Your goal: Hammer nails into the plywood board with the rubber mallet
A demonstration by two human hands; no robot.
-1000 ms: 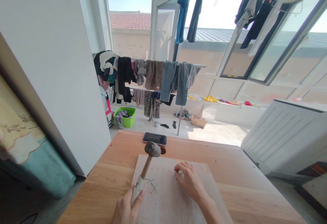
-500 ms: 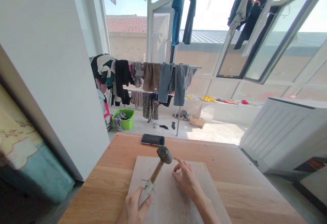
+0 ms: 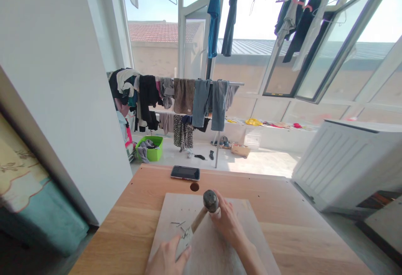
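Observation:
My left hand is closed round the pale-wrapped grip of a hammer with a wooden shaft and a dark, rounded head. The hammer tilts up and away to the right over a pale wooden board. My right hand rests low over the board, right behind the hammer head, its thumb and fingers bent together. The head covers part of those fingertips, so what they hold cannot be made out. A few thin nails lie on the board near the hammer's grip.
The board lies on a wooden table. A phone lies near its far edge, with a dark round spot beside it. Beyond stand a laundry rack, a green basket and a white ribbed cabinet.
The hammer head has come down and to the right, close against my right hand's fingers. The loose nails and the dark spot now show. The view has shifted slightly.

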